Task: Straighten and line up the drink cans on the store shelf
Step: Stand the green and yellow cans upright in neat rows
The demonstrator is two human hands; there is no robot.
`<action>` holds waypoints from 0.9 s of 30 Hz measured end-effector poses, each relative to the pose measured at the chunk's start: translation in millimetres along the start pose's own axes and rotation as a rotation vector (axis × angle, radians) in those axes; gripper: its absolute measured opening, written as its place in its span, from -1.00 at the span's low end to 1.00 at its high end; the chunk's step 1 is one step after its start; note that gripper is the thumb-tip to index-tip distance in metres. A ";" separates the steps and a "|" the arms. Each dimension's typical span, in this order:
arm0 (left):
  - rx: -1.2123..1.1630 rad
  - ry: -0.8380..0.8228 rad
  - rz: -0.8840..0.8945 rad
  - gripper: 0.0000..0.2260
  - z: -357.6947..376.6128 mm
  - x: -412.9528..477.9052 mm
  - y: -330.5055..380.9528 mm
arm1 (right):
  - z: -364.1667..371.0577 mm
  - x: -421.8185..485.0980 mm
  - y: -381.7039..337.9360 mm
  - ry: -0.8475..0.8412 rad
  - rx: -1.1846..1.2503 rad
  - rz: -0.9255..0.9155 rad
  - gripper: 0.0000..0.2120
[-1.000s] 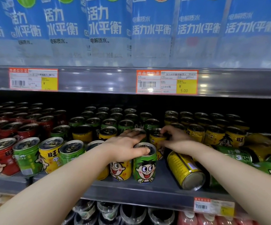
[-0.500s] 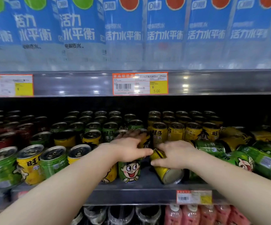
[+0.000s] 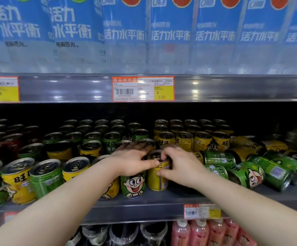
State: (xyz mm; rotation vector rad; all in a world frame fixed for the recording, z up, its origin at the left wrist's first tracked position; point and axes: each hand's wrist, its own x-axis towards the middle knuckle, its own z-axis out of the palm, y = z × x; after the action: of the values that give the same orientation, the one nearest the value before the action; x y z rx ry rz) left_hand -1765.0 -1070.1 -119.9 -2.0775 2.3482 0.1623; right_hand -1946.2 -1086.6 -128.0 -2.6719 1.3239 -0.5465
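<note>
Green cartoon-face can (image 3: 133,185), yellow can (image 3: 157,178), blue-labelled bottles (image 3: 169,32) above.

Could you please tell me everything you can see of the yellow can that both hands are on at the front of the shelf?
The yellow can is a small metal drink can with a silver pull-tab top and dark print too blurred to read. It stands upright near the shelf front edge, close beside a green cartoon-face can. The right hand wraps its top and side; the left hand has its thumb on the rim.
</note>
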 end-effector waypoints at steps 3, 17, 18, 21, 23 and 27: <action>-0.025 0.001 0.000 -0.31 -0.7 -0.5 -0.2 | -1.3 1.3 8.7 -0.085 0.149 -0.036 -0.64; 0.001 -0.038 0.019 -0.21 -1.4 9.1 26.5 | -16.0 48.2 61.4 -0.399 -0.124 0.155 -0.28; 0.001 -0.036 0.020 -0.21 -1.4 9.1 26.4 | -18.3 49.6 64.0 -0.421 -0.113 0.162 -0.27; 0.006 -0.040 0.020 -0.22 -0.9 9.2 26.8 | -30.8 52.8 78.7 -0.465 -0.132 0.171 -0.28; 0.006 -0.040 0.022 -0.22 -0.1 9.1 26.4 | -34.2 53.7 88.3 -0.468 -0.181 0.153 -0.29; 0.007 -0.028 0.020 -0.22 0.6 9.7 26.4 | -23.2 52.3 86.3 -0.406 -0.174 0.099 -0.33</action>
State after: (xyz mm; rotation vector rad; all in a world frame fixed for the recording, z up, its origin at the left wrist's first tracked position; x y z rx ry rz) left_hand -1792.3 -1076.6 -119.1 -2.0350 2.3509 0.1817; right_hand -1990.2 -1179.4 -114.3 -2.6324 1.4191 0.1256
